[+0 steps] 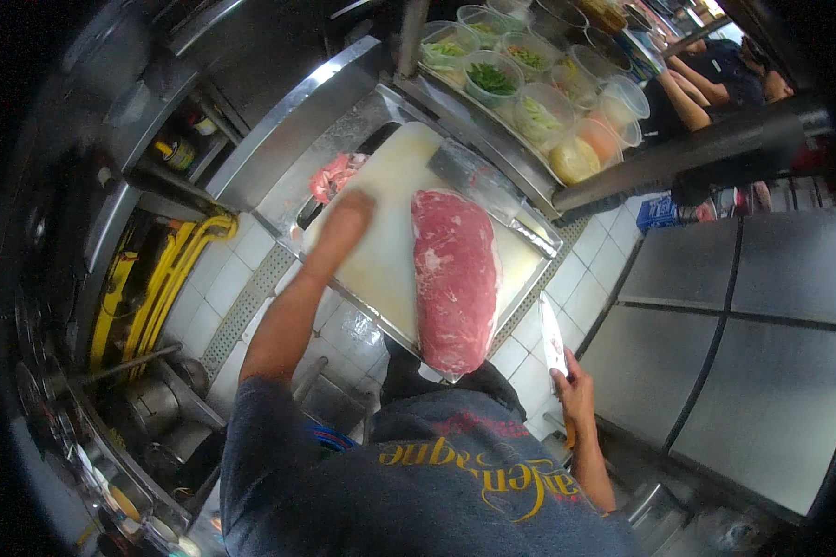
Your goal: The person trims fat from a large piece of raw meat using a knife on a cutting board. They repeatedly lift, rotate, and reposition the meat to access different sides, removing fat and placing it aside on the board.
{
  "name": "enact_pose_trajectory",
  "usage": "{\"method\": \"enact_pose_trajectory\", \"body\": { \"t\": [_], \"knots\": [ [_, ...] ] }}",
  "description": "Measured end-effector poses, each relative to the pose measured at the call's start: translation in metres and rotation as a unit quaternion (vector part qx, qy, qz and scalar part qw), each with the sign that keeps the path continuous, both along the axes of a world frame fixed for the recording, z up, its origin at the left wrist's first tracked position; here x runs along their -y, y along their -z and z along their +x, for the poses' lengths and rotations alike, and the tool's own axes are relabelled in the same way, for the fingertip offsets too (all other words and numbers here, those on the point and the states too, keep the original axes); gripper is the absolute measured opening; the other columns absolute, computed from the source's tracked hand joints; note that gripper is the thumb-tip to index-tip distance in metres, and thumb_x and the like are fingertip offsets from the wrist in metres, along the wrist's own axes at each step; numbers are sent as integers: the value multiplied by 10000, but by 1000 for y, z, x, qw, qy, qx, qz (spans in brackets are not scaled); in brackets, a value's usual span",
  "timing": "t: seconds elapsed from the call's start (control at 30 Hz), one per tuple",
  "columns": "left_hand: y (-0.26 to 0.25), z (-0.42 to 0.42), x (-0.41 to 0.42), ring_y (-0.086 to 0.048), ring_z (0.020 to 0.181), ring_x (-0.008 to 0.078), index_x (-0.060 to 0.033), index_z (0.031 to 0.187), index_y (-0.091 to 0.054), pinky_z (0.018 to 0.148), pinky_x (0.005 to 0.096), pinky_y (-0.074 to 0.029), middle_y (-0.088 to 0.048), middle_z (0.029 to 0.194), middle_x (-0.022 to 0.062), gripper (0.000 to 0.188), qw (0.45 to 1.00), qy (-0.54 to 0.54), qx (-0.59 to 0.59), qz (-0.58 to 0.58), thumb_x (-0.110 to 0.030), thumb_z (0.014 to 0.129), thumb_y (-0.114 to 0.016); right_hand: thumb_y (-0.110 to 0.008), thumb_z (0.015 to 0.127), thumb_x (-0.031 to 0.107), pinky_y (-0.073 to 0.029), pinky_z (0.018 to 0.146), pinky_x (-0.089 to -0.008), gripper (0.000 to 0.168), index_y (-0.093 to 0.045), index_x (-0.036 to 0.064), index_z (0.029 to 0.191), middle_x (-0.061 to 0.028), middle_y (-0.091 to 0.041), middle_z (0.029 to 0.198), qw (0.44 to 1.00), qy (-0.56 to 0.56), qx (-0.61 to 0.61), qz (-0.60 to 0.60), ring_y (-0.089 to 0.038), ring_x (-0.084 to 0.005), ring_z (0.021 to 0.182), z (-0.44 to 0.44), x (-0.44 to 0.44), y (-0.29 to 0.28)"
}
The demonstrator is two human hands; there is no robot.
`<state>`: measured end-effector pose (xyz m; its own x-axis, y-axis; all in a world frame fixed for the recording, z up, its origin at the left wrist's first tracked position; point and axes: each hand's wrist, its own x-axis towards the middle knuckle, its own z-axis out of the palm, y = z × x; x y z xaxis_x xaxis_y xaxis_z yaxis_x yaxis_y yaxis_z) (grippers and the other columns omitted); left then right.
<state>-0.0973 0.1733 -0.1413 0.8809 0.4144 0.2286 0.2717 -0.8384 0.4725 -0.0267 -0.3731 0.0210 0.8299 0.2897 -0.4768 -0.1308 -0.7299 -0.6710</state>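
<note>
A large slab of raw red meat (455,282) lies lengthwise on a white cutting board (383,244), its near end at the board's front corner. My left hand (352,212), blurred, is over the board's left edge beside a pile of pink meat trimmings (334,177); its fingers are not clear, so I cannot tell what it touches. In my right hand (574,390) is a knife (552,331), held off the board to the right with its blade pointing away from me and reddish smears on it. A wide cleaver (484,188) rests along the board's far right edge.
Beyond the board, a shelf holds several clear plastic tubs (493,76) of cut vegetables. A thick metal bar (697,157) crosses at the right, above steel cabinet doors (683,264). Yellow pipes (174,278) run at the left. Another person (710,76) stands at the far right.
</note>
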Motion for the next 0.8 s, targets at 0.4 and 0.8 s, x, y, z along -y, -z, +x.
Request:
{"method": "enact_pose_trajectory", "body": {
  "t": [0.4, 0.8],
  "knots": [
    [-142, 80, 147, -450, 1411, 353, -114, 1223, -716, 1178, 519, -309, -604, 1398, 151, 409, 941, 337, 37, 13, -379, 917, -661, -685, 938, 91, -477, 596, -285, 597, -513, 103, 1510, -39, -641, 810, 999, -31, -23, 9, -528, -99, 628, 23, -9, 7],
    [-143, 58, 136, -488, 1358, 349, -143, 1255, -698, 1190, 580, -246, -611, 1386, 112, 590, 970, 33, -235, 51, -589, 878, -614, -665, 937, 85, -506, 637, -284, 594, -523, 139, 1512, -44, -687, 1000, 991, 46, -75, 104, -563, -95, 737, 47, 94, 49]
  ]
}}
